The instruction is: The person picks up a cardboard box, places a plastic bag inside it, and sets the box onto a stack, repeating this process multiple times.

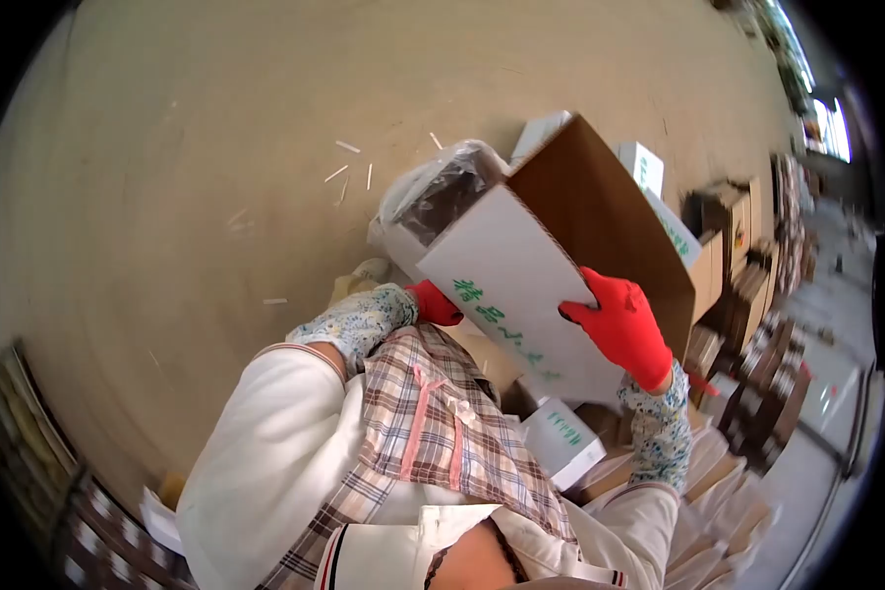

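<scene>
A large open cardboard box, white outside with green lettering and brown inside, is held tilted in front of my body. My right hand, in a red glove, grips its upper edge, with the thumb on the white face and the fingers over the side. In a red glove too, my left hand is at the lower left of the box; its fingers are partly hidden and I cannot make out its grip. Just beyond it stands a white container lined with clear plastic.
Small white boxes with green lettering lie near my body and behind the large box. Stacked brown cartons stand at the right. White strips are scattered on the floor. Shelving or crates show at the lower left.
</scene>
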Demonstrator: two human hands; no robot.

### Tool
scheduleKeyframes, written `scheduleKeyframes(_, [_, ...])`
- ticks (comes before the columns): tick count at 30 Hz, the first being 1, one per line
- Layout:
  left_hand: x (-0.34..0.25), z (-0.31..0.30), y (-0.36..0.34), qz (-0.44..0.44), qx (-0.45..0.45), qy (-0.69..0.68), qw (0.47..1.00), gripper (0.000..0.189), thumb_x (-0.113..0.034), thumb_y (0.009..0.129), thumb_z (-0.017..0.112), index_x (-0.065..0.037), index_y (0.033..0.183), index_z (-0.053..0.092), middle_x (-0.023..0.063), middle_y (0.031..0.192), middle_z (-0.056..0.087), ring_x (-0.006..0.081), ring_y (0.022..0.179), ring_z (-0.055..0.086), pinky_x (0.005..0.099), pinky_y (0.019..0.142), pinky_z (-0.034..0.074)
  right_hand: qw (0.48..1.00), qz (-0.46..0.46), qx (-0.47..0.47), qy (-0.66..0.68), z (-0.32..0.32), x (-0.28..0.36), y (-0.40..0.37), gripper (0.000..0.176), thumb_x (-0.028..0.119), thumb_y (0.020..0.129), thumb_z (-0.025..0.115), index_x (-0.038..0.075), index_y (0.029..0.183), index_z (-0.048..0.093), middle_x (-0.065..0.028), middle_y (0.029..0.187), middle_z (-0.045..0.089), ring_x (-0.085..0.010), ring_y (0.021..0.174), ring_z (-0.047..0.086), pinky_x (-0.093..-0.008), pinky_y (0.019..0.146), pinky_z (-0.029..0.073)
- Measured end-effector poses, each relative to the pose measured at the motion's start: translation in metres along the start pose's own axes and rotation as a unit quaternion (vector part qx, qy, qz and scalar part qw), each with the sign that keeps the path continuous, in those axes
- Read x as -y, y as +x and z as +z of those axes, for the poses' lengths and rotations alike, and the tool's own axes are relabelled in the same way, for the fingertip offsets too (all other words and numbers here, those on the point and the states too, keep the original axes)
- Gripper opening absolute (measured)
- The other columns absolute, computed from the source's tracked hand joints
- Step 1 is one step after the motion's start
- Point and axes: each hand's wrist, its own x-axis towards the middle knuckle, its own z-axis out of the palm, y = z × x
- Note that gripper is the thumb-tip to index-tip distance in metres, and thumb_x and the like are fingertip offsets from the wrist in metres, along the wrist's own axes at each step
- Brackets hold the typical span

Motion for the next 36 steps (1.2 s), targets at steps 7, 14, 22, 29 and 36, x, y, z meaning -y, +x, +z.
scheduleKeyframes(7, [-0.004,0.015,0.0,-0.012,-0.018,-0.006,1.0,0.042,-0.024,0.071,0.059,-0.012,0.112,0.062,0.0097,0.12,0.058,0.0292,0.113,0.051,0.0428,0.097,0.039,1.0,0.017,-0.018,-0.002,0.012,0.028,0.055,0.021,0.014,0.08,0.067,0.0,0.092,0.058,-0.0125,0.061,0.053,-0.0172,0.052,0.05,-0.0303,0.052,0.041])
scheduleKeyframes(14, [-0.029,0.017,0.043,0.009,-0.054,0.01,0.998,0.042,-0.031,0.069,0.059,-0.008,0.105,0.065,0.0087,0.101,0.064,0.0248,0.093,0.058,0.0402,0.094,0.04,0.959,-0.068,-0.16,0.226,0.095,-0.078,0.059,0.021,0.008,0.084,0.062,0.0,0.102,0.06,-0.0097,0.077,0.065,-0.0161,0.066,0.062,-0.0291,0.058,0.047])
scheduleKeyframes(22, [-0.052,-0.136,0.024,-0.225,0.206,-0.391,0.868,0.044,-0.039,0.082,0.057,-0.006,0.111,0.064,0.0133,0.114,0.062,0.0262,0.109,0.055,0.0372,0.093,0.041,0.989,0.101,-0.103,0.036,0.125,-0.055,0.001,0.016,0.009,0.083,0.066,0.001,0.094,0.059,-0.0085,0.07,0.061,-0.0168,0.061,0.059,-0.0301,0.057,0.045])
scheduleKeyframes(29, [0.118,0.037,-0.027,-0.39,-0.26,-0.226,0.854,0.042,-0.013,0.09,0.043,-0.007,0.131,0.046,0.0115,0.139,0.042,0.0303,0.133,0.033,0.0456,0.109,0.027,0.986,0.105,0.01,0.128,0.122,-0.041,-0.015,0.034,0.011,0.082,0.067,0.0,0.112,0.055,-0.0143,0.089,0.062,-0.0223,0.08,0.061,-0.0313,0.073,0.047])
scheduleKeyframes(36, [0.086,0.044,-0.025,-0.383,-0.158,-0.275,0.868,0.045,-0.039,0.094,0.038,-0.027,0.138,0.039,0.0059,0.152,0.02,0.0398,0.14,0.008,0.062,0.106,0.016,0.996,-0.021,-0.013,0.08,-0.054,-0.007,0.129,0.039,-0.003,0.076,0.059,0.0,0.114,0.059,-0.0124,0.104,0.063,-0.0213,0.096,0.061,-0.0323,0.087,0.046])
